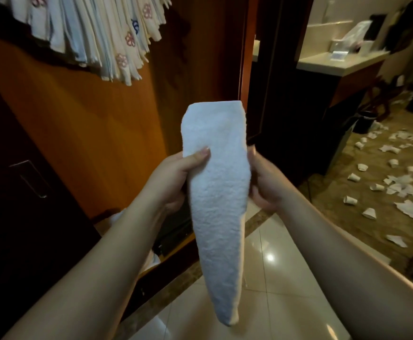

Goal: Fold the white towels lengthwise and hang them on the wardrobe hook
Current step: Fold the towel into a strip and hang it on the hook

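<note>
Saw orange-brown wood panel (97, 123) ahead of me, dark cabinet door (16, 192) at left with metal handle (32, 179). Dark doorframe (269, 69) stood right of panel. Floor: glossy pale tile (281, 278) with lamp glare, brown border strip (254, 223). Beyond, patterned floor (347, 200) lay littered with white paper scraps (409, 209) and small cups (353, 177). Pale counter (335, 62) at upper right, cluttered, blurred. Black bin (366, 122) beside it. Light dim, warm.

No legible text anywhere.
</note>
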